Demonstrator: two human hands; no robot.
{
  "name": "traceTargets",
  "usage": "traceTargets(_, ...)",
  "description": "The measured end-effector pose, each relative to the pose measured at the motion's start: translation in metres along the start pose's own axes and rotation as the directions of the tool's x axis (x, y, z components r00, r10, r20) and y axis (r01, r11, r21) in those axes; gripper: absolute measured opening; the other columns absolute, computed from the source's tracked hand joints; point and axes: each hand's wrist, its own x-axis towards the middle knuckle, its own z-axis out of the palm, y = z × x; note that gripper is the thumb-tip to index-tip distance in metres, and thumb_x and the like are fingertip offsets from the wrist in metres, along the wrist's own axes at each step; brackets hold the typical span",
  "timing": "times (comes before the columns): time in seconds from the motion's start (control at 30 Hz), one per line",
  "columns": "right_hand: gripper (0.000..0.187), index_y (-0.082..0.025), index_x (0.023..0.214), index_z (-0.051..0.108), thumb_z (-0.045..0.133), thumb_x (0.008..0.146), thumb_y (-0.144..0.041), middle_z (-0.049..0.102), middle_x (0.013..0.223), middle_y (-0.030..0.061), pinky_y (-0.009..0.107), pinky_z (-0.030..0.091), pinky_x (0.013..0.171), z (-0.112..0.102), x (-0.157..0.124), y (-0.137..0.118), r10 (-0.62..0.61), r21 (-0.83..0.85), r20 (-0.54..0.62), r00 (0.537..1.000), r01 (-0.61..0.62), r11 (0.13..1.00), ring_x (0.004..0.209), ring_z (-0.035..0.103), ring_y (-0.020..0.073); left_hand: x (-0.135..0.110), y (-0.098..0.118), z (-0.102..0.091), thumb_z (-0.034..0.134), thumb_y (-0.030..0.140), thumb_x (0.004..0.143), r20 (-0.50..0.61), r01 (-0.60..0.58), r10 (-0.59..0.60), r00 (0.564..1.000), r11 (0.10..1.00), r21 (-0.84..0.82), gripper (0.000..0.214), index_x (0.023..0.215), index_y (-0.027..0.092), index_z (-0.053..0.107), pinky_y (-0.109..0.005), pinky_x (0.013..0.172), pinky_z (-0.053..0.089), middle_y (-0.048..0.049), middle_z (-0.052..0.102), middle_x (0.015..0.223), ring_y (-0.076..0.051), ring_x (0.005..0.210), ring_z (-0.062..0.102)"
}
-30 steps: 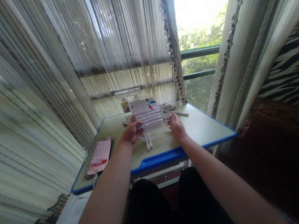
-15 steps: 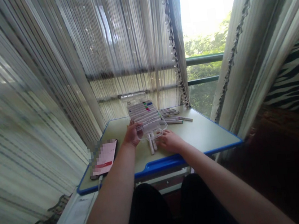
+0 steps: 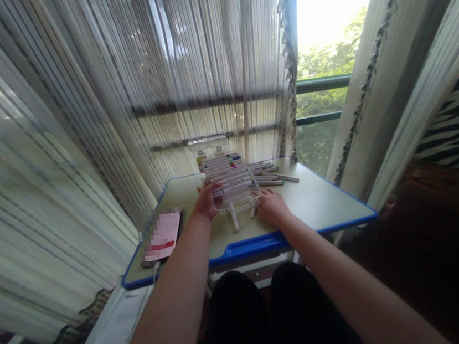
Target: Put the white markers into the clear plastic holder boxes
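A clear plastic marker case (image 3: 235,199) with its lid up holds a row of white markers with coloured ends. My left hand (image 3: 207,201) is closed on the case's near left side. At the case's near right corner, my right hand (image 3: 273,207) rests low with curled fingers around a white marker (image 3: 253,210); only a short piece of that marker shows. Another white marker (image 3: 234,219) pokes out from under the case's front edge and lies on the desk. Several loose markers (image 3: 276,178) lie to the right of the case.
The pale desk (image 3: 317,206) has a blue rim and a blue front ledge. On its left lies a tablet or phone with a pink screen (image 3: 164,237) and a white cable. A white shelf (image 3: 115,328) sits lower left. Sheer curtains (image 3: 199,58) hang behind the desk.
My right hand has shifted slightly right, and one of the two markers beneath the case has moved right with it, apart from the other. My left hand still holds the case. The view has shifted slightly.
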Motion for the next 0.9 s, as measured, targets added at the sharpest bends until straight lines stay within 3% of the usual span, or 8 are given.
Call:
traceTargets(0.13, 0.033, -0.026, 0.109, 0.073, 0.050, 0.089, -0.016, 0.062, 0.136, 0.0076, 0.053, 0.038, 0.108, 0.001, -0.001, 0.002, 0.109, -0.012, -0.012, 0.994, -0.109, 0.994, 0.133, 0.047, 0.0326, 0.000, -0.001, -0.002, 0.070, 0.017, 0.060, -0.023, 0.017, -0.017, 1.000, 1.000, 0.019, 0.054, 0.114, 0.023, 0.063, -0.036, 0.083, 0.057, -0.0025, 0.074, 0.102, -0.024, 0.099, 0.070)
traceTargets(0.37, 0.032, -0.017, 0.100, 0.069, 0.041, 0.087, -0.008, 0.068, 0.114, 0.0139, 0.036, 0.041, 0.097, 0.001, 0.005, 0.012, 0.216, 0.031, -0.008, 0.976, -0.216, 0.976, 0.109, 0.059, 0.0262, 0.000, -0.001, -0.001, 0.072, 0.020, 0.060, -0.067, 0.009, -0.009, 0.998, 1.000, -0.001, 0.052, 0.112, 0.021, 0.065, -0.038, 0.086, 0.057, -0.0035, 0.075, 0.098, -0.026, 0.098, 0.070)
traceTargets(0.47, 0.033, -0.013, 0.098, 0.066, 0.037, 0.086, -0.006, 0.066, 0.110, 0.0176, 0.037, 0.041, 0.094, -0.001, 0.007, 0.021, 0.335, 0.110, -0.157, 0.929, -0.321, 0.941, 0.103, 0.058, 0.0273, 0.001, -0.001, -0.002, 0.071, 0.020, 0.061, -0.099, -0.001, 0.000, 0.995, 1.000, -0.016, 0.050, 0.111, 0.022, 0.065, -0.037, 0.085, 0.057, -0.0031, 0.074, 0.100, -0.024, 0.097, 0.071)
traceTargets(0.57, 0.032, -0.014, 0.099, 0.064, 0.036, 0.086, -0.007, 0.066, 0.107, 0.0167, 0.040, 0.041, 0.092, -0.004, 0.007, 0.029, 0.411, 0.232, -0.407, 0.816, -0.342, 0.910, 0.103, 0.057, 0.0284, 0.003, -0.002, -0.003, 0.070, 0.020, 0.061, -0.095, -0.009, 0.008, 0.995, 1.000, -0.012, 0.047, 0.109, 0.022, 0.065, -0.036, 0.084, 0.057, -0.0028, 0.074, 0.100, -0.023, 0.096, 0.071)
traceTargets(0.63, 0.030, -0.016, 0.101, 0.064, 0.039, 0.087, -0.010, 0.066, 0.105, 0.0145, 0.041, 0.041, 0.093, -0.007, 0.006, 0.030, 0.361, 0.259, -0.544, 0.757, -0.257, 0.931, 0.102, 0.056, 0.0281, 0.004, -0.004, -0.004, 0.071, 0.019, 0.060, -0.094, -0.015, 0.015, 0.995, 1.000, 0.001, 0.046, 0.106, 0.022, 0.065, -0.035, 0.082, 0.057, -0.0024, 0.074, 0.096, -0.023, 0.094, 0.071)
traceTargets(0.67, 0.029, -0.017, 0.103, 0.064, 0.040, 0.088, -0.012, 0.066, 0.105, 0.0136, 0.041, 0.041, 0.093, -0.008, 0.005, 0.030, 0.306, 0.244, -0.588, 0.749, -0.196, 0.950, 0.102, 0.056, 0.0276, 0.005, -0.005, -0.004, 0.072, 0.019, 0.060, -0.102, -0.012, 0.014, 0.995, 1.000, 0.012, 0.046, 0.105, 0.022, 0.065, -0.035, 0.081, 0.058, -0.0019, 0.074, 0.094, -0.023, 0.092, 0.071)
traceTargets(0.8, 0.033, -0.021, 0.115, 0.068, 0.044, 0.093, -0.016, 0.068, 0.112, 0.0110, 0.041, 0.040, 0.099, -0.014, -0.003, 0.017, 0.020, 0.094, -0.619, 0.785, 0.048, 0.994, 0.104, 0.054, 0.0262, 0.006, -0.009, -0.001, 0.074, 0.019, 0.057, -0.129, 0.018, -0.012, 0.992, 0.999, 0.040, 0.043, 0.098, 0.022, 0.065, -0.033, 0.076, 0.058, -0.0004, 0.073, 0.086, -0.023, 0.086, 0.072)
traceTargets(0.9, 0.033, -0.027, 0.122, 0.068, 0.050, 0.095, -0.022, 0.068, 0.109, 0.0092, 0.043, 0.039, 0.100, -0.015, -0.008, 0.005, -0.102, -0.011, -0.593, 0.799, 0.119, 0.993, 0.105, 0.052, 0.0274, 0.005, -0.011, 0.001, 0.075, 0.019, 0.055, -0.124, 0.040, -0.033, 0.992, 0.998, 0.054, 0.042, 0.095, 0.023, 0.063, -0.032, 0.073, 0.057, -0.0004, 0.072, 0.088, -0.022, 0.084, 0.071)
